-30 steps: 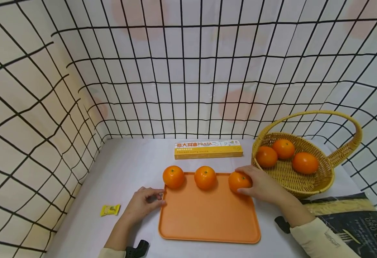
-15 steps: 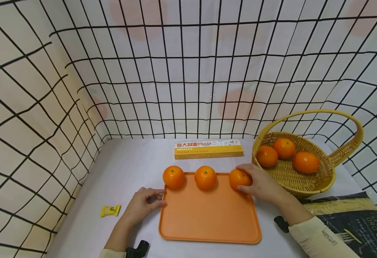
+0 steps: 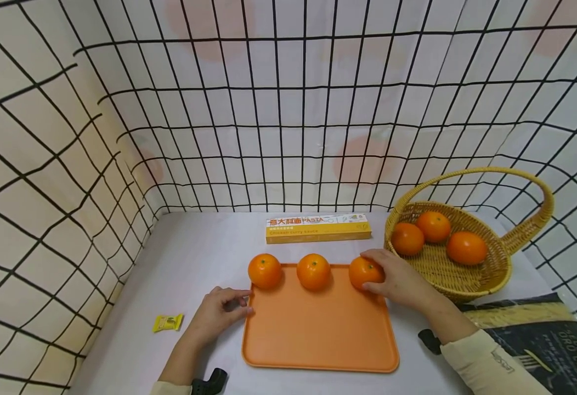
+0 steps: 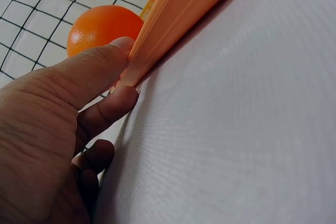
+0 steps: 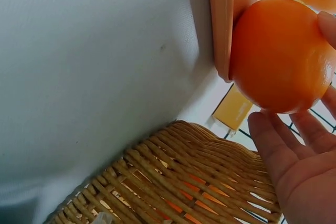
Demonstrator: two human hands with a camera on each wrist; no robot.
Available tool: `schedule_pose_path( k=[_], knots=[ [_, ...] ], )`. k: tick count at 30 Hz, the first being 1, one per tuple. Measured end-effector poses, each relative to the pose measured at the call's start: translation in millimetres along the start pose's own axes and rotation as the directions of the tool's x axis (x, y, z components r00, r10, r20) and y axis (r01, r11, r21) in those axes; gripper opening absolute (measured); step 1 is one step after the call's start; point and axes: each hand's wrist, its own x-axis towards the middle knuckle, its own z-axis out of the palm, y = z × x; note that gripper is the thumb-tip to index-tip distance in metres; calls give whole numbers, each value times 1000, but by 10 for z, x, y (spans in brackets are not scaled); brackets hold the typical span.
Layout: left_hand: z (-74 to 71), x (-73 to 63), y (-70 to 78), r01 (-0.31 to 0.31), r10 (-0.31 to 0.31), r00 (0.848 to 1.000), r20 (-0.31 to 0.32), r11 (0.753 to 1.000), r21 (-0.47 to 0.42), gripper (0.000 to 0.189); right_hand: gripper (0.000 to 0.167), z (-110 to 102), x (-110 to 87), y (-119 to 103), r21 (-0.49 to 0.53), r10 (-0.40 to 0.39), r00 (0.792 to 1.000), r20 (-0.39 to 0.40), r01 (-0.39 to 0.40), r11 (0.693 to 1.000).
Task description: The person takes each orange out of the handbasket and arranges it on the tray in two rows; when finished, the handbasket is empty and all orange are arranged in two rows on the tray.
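In the head view, my left hand (image 3: 221, 311) is at the left edge of the orange tray (image 3: 318, 334). Its thumb and index finger pinch the tray rim (image 4: 144, 51) in the left wrist view, with the other fingers curled below. At the tray's back right corner my right hand (image 3: 399, 278) holds an orange (image 3: 365, 272), thumb on the near side and fingers around the far side. The right wrist view shows this orange (image 5: 283, 56) against the rim. Two more oranges sit along the tray's back edge, one at the left corner (image 3: 265, 271) and one in the middle (image 3: 314, 272).
A wicker basket (image 3: 446, 280) with three oranges stands right of the tray. Behind the tray lies a pasta box (image 3: 318, 229). A small yellow packet (image 3: 168, 322) is at the left, a dark package (image 3: 540, 334) at the right. Black wire grid (image 3: 303, 127) surrounds the table.
My right hand and its orange have shifted slightly toward the tray's back edge, level with the other two. The left hand stays at the tray's edge.
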Motion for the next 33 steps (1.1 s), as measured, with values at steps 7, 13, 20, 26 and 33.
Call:
schedule_pose_path(
  k=[7,13,20,26,33],
  knots=[
    [-18,31,-5,9,-9,1000,4,1000,-3,34,68,-96,-21,-67,-4,-4,1000,-27,4,1000],
    [-31,32,2,11,-11,1000,-7,1000,7,34,68,-255,-85,-56,2,5,994,-109,-5,1000],
    [-3,10,4,44,-44,999,8,999,12,33,66,-458,-150,151,12,65,967,-245,-64,998],
    [-4,22,19,27,-27,1000,9,1000,13,33,81,-666,-129,387,15,176,967,-182,-177,984],
    [0,-3,18,46,-47,999,13,999,18,33,95,-741,-62,596,-10,180,979,-97,-182,983]
  ],
)
